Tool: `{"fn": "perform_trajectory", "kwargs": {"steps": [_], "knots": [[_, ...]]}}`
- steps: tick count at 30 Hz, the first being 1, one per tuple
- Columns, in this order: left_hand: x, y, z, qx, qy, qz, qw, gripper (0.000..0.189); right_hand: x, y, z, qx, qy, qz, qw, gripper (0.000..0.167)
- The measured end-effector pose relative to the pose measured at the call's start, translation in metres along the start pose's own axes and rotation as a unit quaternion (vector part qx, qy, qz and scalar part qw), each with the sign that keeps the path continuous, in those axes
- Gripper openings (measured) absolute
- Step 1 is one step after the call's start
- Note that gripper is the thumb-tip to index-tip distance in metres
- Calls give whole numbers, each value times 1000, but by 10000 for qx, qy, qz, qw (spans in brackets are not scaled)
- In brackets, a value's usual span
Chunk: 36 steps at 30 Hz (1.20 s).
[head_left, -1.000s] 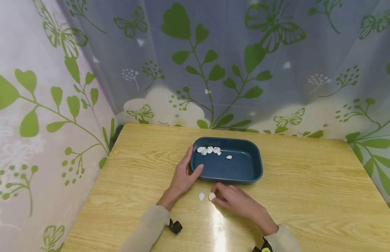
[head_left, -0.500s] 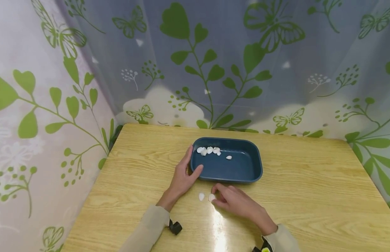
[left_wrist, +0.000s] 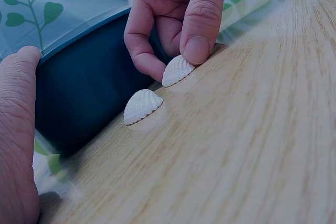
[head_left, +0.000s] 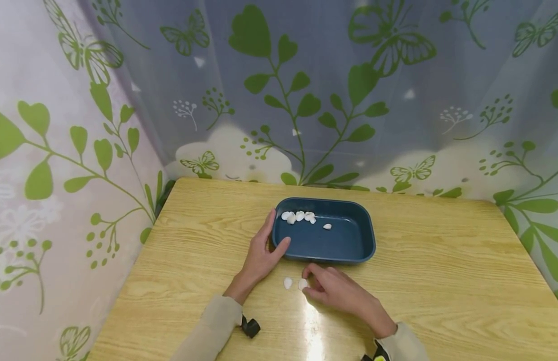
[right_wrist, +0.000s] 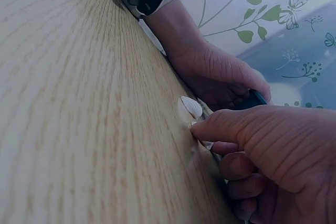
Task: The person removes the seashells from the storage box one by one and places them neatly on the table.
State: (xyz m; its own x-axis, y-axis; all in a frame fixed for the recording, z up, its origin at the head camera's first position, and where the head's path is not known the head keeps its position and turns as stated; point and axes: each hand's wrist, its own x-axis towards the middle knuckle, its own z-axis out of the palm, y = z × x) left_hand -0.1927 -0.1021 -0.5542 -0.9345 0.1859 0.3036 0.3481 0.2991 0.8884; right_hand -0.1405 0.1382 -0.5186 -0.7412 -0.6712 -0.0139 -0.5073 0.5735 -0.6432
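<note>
A dark blue rectangular tray stands on the table with several white seashells along its back left and one shell apart from them. My left hand holds the tray's left end, fingers along the outer side and thumb at the near corner of the rim. In front of the tray my right hand pinches a ribbed white seashell between thumb and index finger, its scalloped edge right at the tabletop. Just left of it a second ribbed seashell lies on the table.
The wood-grain table extends to both sides of the tray. Behind it and at the left hangs a curtain printed with green leaves and butterflies. A black wrist device sits at the left sleeve.
The pinched seashell has turned slightly and shifted a little toward the near side in my right fingers. My left hand and the tray have stayed in place.
</note>
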Motion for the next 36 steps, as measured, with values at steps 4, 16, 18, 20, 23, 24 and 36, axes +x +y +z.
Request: {"fn": "perform_trajectory", "kwargs": {"steps": [4,16,18,20,23,24,36], "knots": [[0,0,0,-18,-7,24,10000,82,0,0,-1,43,-2,20,10000,20],[1,-3,0,34,1,9,10000,81,0,2,0,115,-48,34,9999,21],[1,-3,0,31,-3,26,10000,81,0,1,-1,122,-59,52,9999,21],[1,-3,0,41,5,23,10000,81,0,1,-1,120,-65,67,9999,22],[1,-3,0,72,44,48,10000,81,1,0,-2,121,-68,94,9999,23],[1,-3,1,78,60,60,9999,81,1,0,-2,122,-70,97,9999,24],[1,-1,1,51,63,91,9999,82,-1,-12,-9,165,461,-519,9974,26]]}}
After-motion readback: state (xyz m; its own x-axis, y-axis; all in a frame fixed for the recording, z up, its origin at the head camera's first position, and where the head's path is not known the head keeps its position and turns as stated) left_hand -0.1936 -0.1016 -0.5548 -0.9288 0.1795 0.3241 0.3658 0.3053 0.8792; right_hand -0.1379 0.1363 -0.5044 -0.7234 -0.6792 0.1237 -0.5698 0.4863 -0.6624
